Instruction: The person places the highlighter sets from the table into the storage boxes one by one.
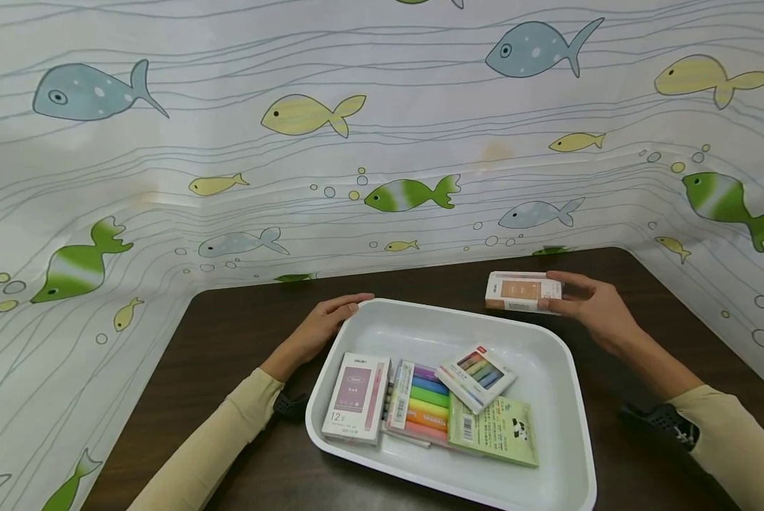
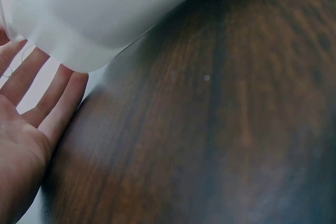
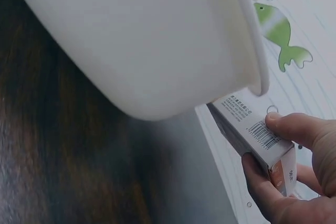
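Observation:
My right hand (image 1: 596, 309) grips the end of a small white cardboard box with an orange panel (image 1: 515, 289), thumb on one side and fingers on the other. In the right wrist view the box (image 3: 249, 124) shows a barcode near the thumb. It is beyond the back right of a white plastic tray (image 1: 567, 426). At the tray's back left corner rests my left hand (image 1: 321, 326); its extended fingers (image 2: 65, 90) touch the outside. Inside the tray lie a white box with a purple panel (image 1: 353, 397), rainbow-coloured markers (image 1: 427, 404), a small crayon-like box (image 1: 476, 376) and a green panda packet (image 1: 503, 429).
The tray stands on a dark wooden table (image 1: 228, 341). A white sheet with printed fish (image 1: 331, 149) rises behind the table and along both sides. The small crayon-like box lies on top of the markers and green packet.

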`<state>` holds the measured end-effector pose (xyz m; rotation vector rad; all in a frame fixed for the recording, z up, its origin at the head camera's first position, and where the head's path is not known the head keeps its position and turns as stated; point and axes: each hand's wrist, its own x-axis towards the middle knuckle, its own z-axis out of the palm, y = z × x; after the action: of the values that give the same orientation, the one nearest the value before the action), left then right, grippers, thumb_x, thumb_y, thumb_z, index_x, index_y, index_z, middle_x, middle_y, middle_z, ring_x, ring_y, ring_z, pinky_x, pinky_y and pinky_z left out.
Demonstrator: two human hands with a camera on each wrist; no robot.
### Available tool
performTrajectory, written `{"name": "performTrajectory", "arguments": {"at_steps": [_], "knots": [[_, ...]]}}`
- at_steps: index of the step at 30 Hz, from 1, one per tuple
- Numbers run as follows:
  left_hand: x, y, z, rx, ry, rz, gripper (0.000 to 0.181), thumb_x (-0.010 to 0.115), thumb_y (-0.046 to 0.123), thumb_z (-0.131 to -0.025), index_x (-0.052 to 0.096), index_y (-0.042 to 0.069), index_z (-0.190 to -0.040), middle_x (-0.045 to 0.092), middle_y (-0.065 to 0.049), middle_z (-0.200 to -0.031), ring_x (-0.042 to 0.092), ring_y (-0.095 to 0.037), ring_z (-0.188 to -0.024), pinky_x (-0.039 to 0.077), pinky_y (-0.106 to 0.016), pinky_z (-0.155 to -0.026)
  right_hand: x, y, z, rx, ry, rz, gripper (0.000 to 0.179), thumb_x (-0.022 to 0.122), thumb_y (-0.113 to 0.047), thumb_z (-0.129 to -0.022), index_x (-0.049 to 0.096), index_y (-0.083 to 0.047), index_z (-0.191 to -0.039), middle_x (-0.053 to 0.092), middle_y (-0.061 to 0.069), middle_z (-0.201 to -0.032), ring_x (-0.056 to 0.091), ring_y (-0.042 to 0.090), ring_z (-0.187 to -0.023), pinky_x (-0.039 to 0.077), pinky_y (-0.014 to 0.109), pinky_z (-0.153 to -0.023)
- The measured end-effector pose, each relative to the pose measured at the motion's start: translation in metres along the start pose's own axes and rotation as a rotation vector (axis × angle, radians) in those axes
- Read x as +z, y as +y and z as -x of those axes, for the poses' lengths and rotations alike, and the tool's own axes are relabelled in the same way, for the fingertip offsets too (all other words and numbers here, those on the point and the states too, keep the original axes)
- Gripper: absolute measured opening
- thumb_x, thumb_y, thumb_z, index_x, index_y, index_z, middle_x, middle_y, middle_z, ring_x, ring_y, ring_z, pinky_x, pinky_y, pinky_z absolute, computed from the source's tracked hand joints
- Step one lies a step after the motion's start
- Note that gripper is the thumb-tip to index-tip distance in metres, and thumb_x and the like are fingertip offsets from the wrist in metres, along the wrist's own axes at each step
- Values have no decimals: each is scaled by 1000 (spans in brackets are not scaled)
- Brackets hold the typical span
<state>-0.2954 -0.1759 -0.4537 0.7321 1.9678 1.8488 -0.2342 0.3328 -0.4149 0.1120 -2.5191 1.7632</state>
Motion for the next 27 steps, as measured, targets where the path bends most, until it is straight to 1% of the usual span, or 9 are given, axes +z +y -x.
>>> {"name": "performTrajectory", "arguments": {"at_steps": [6, 11, 18, 24, 27], "knots": [[-1, 1, 0, 6, -2, -6, 45, 52, 33, -109, 54, 15, -150, 56, -13, -144, 60, -34, -120, 56, -47, -87, 3, -12, 3, -35, 10, -23, 76, 82, -17, -90, 43, 1, -153, 40, 25, -146, 63, 5, -104, 54, 21, -80], [1, 2, 1, -2, 1, -7, 44, 51, 32, -109, 54, 15, -150, 56, -13, -144, 60, -36, -120, 56, -48, -87, 7, -23, 5, -27, 17, -30, 74, 83, -18, -89, 47, -3, -152, 44, 22, -143, 64, 7, -105, 54, 22, -82], [1, 2, 1, -19, 9, 1, 45, 54, 35, -108, 55, 17, -149, 56, -11, -144, 59, -35, -122, 56, -49, -88, 15, -32, 6, -46, -10, -24, 75, 84, -19, -88, 47, -5, -152, 47, 23, -140, 65, 8, -105, 54, 22, -82], [1, 1, 0, -3, 0, -3, 45, 53, 35, -108, 55, 17, -150, 56, -12, -144, 60, -35, -120, 57, -48, -87, 23, -36, 8, -42, -24, 9, 75, 85, -24, -87, 50, -9, -151, 52, 24, -138, 66, 11, -106, 54, 23, -83], [1, 1, 0, 2, -3, -3, 45, 52, 35, -109, 55, 17, -149, 56, -12, -144, 60, -35, -120, 57, -47, -86, 26, -39, 11, -43, -42, 14, 75, 85, -25, -87, 49, -11, -152, 53, 23, -138, 65, 12, -107, 55, 25, -82]]}}
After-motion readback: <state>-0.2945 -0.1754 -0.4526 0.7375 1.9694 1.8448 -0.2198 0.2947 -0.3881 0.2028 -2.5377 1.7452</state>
